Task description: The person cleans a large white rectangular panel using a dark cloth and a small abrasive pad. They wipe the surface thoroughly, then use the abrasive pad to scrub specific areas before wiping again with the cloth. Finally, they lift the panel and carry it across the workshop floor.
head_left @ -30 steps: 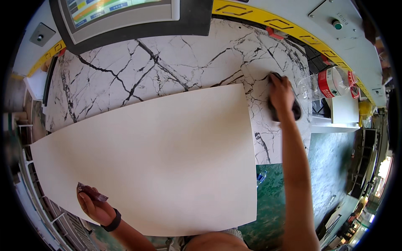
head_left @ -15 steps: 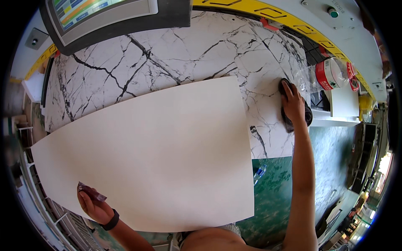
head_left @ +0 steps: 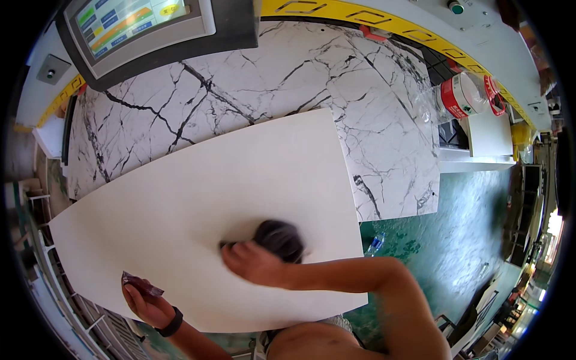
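Note:
My left hand (head_left: 144,305), with a dark band at its wrist, pinches a small dark red packet (head_left: 143,284) over the left part of a large white sheet (head_left: 180,192). My right hand (head_left: 255,264) reaches across the sheet's lower middle, its fingers round a black object with a round, roll-like part (head_left: 281,241). Motion smears this object, so its exact kind does not show. Whether it touches the sheet, I cannot tell. Under the sheet's far side lies a white marble-patterned tabletop (head_left: 258,72) with dark veins.
A screen in a dark housing (head_left: 240,30) stands at the far left. Yellow edging (head_left: 336,15) runs along the machine at the back. At the right edge lies a clear plastic bottle with a red label (head_left: 457,99). A smaller bottle (head_left: 375,245) lies on the green floor (head_left: 468,204).
My right hand has picked up the black object from the tabletop's right edge and carried it left and nearer, over the white sheet. My left hand still holds the packet.

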`<state>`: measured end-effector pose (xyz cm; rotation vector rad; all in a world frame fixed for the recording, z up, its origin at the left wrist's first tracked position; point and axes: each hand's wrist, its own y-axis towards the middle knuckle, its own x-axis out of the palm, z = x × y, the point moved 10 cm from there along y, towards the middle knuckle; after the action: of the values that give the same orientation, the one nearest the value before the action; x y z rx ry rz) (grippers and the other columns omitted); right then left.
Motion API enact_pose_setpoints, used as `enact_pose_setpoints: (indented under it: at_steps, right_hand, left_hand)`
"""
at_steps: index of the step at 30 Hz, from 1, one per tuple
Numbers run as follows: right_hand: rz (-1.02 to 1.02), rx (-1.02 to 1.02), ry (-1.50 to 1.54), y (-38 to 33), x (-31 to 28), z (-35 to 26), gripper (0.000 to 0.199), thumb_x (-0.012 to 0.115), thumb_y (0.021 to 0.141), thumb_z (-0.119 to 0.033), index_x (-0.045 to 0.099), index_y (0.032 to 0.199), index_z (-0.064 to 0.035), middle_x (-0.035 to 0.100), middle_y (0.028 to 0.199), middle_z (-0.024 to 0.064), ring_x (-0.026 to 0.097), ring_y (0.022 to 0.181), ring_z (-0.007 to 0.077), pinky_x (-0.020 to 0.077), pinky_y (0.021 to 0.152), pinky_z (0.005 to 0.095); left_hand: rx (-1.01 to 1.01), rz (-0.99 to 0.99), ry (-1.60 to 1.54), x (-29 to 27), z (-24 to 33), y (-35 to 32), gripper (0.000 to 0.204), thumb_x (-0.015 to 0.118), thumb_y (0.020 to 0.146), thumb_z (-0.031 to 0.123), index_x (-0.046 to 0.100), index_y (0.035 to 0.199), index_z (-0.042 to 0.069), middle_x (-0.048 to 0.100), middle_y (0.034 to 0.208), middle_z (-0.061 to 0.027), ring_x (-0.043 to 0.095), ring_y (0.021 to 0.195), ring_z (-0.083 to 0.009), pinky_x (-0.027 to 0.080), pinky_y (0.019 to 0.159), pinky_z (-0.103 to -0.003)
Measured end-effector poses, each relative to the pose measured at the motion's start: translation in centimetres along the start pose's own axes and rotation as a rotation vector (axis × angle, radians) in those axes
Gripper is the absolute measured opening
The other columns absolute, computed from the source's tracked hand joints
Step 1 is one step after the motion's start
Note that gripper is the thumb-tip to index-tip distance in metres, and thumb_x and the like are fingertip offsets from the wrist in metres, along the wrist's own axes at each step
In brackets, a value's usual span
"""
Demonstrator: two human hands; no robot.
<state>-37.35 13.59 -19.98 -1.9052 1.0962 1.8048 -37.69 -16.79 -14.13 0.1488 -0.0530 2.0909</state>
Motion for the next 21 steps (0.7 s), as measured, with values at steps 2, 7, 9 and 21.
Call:
enact_pose_setpoints:
  at_steps: [2,7,9,21]
  right_hand:
    - [0.133,-0.145,0.006,2.1,2.8,-4.8,0.038,0.059,0.078,-0.021,0.068,0.109,-0.0013,0.060,0.120,0.0147,0.055,0.095,0.0253,0.0456,0.079,0.0378]
    - [0.247,0.213,-0.118,5.1,2.6,11.7,0.040,0.059,0.080,-0.020,0.064,0.117,-0.0045,0.063,0.113,0.0106,0.060,0.094,0.0255,0.0482,0.081,0.0423]
    - [0.201,0.555,-0.086,1.9,0.5,24.4,0.036,0.057,0.086,-0.024,0.063,0.117,-0.0065,0.063,0.111,0.0109,0.061,0.095,0.0288,0.0491,0.083,0.0447]
    - [0.098,0.934,-0.461,-22.2,-11.1,39.6,0.053,0.069,0.085,-0.028,0.058,0.137,-0.0230,0.056,0.131,0.0113,0.052,0.123,0.0322,0.0398,0.103,0.0494]
  left_hand:
    - [0.005,-0.015,0.008,2.0,0.7,-0.5,0.029,0.059,0.102,0.021,0.061,0.122,-0.001,0.067,0.103,-0.0076,0.060,0.087,-0.0153,0.048,0.079,-0.030]
    - [0.024,-0.025,0.031,3.6,2.5,-1.2,0.029,0.058,0.102,0.020,0.061,0.123,0.000,0.067,0.104,-0.0075,0.060,0.088,-0.0155,0.048,0.080,-0.030]
    - [0.041,-0.004,0.017,3.4,2.9,-1.1,0.028,0.058,0.103,0.020,0.061,0.123,0.000,0.067,0.105,-0.0075,0.060,0.089,-0.0155,0.048,0.080,-0.030]
    - [-0.153,-0.126,-0.025,11.0,-2.7,-3.5,0.023,0.055,0.104,0.020,0.063,0.115,0.001,0.063,0.090,-0.0012,0.055,0.077,-0.0101,0.045,0.068,-0.025]
